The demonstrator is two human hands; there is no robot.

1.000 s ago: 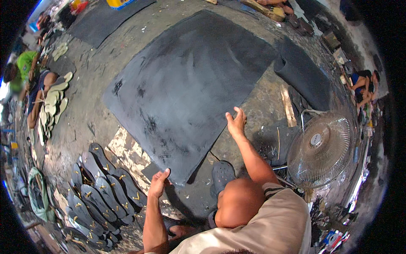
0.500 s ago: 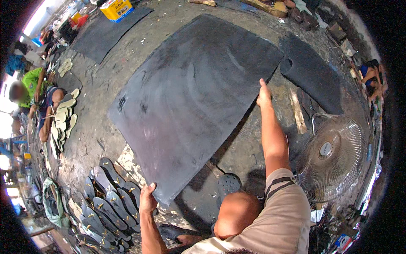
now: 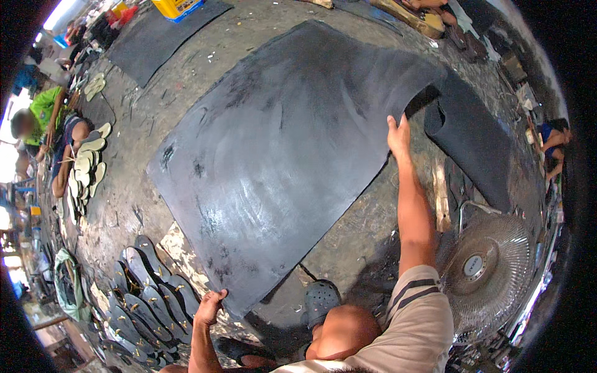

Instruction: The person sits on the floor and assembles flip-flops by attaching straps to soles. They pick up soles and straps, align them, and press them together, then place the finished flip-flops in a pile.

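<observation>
A large dark grey rubber-like sheet spreads across the middle, its near edge lifted toward me. Its near corner is pinched between thumb and fingers of my left hand. Farther off, my right hand grips the sheet's right edge, thumb on top, fingers partly hidden. Just beyond that hand, the far right part of the sheet curls up. A second dark sheet, rolled at one end, lies right beside it.
Several dark flip-flops are lined up near left. A standing fan is close on my right, a wooden strip beyond it. Far left, a person in a green shirt sits by pale soles. A yellow box rests on another sheet.
The sheet's far right part has bent into a raised curl, and its surface has shifted. My left hand has come lower and slightly left; my right hand sits slightly farther right.
</observation>
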